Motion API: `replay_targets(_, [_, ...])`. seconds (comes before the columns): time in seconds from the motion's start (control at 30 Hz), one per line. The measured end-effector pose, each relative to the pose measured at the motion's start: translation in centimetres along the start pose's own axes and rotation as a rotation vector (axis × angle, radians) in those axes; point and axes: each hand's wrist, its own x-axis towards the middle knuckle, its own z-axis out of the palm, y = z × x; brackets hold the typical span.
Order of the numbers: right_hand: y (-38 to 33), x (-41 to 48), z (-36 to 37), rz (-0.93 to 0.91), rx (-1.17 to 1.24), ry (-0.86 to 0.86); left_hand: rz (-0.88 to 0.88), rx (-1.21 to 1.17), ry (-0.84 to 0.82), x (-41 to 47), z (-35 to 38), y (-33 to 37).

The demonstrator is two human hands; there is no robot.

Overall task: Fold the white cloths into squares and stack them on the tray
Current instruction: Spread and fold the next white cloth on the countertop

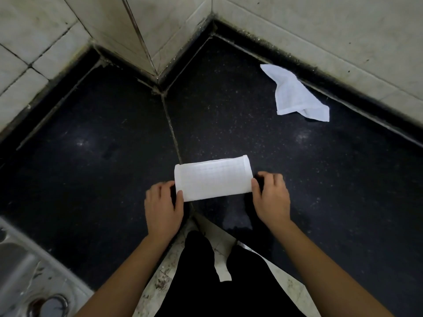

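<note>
A white cloth (212, 177), folded into a long rectangle, lies flat on the black speckled counter (103, 138) near its front edge. My left hand (163, 207) pinches the cloth's left near corner, thumb on top. At the cloth's right near corner my right hand (271, 197) pinches the edge with curled fingers. A second white cloth (295, 97) lies crumpled at the back right by the wall. No tray is in view.
Tiled walls (160, 24) form a jutting corner behind the counter. A steel sink (20, 271) with a drain sits at the lower left. My dark trousers show below the counter's front corner.
</note>
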Motion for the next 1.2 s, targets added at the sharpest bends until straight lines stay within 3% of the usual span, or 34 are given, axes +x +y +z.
replay_targets(0.07, [-1.1,0.4,0.8,-0.200,-0.096,0.045,0.217,0.119,0.005,0.6,0.6,0.7])
replay_targets(0.13, [-2.6,1.3,2.2,-0.371,-0.167,-0.050,0.375,0.218,-0.099,1.9,1.6,1.3])
replay_targets(0.27, [-4.6,3.0,5.7,-0.578,-0.333,-0.240,0.443,0.404,-0.320,4.2,3.4,1.2])
replay_targets(0.4, [-4.2,3.9,6.7,-0.646,-0.395,-0.299,0.444,0.439,-0.342,4.8,4.3,0.3])
replay_targets(0.53, [-1.2,4.8,4.9,-0.517,-0.427,-0.232,0.430,0.433,-0.329,4.9,4.2,0.4])
replay_targets(0.77, [-0.6,5.0,3.2,-0.416,-0.365,-0.302,0.418,0.454,-0.332,4.9,4.0,0.6])
replay_targets(0.93, [-1.0,3.1,0.9,0.004,-0.018,-0.060,0.411,0.442,-0.332,4.9,3.9,0.8])
replay_targets(1.03, [-1.3,3.2,-0.2,0.206,0.011,-0.227,0.409,0.436,-0.326,4.9,3.9,0.8])
replay_targets(1.2, [-2.4,4.3,-1.1,0.377,0.118,-0.370,0.409,0.447,-0.331,4.9,4.0,0.7])
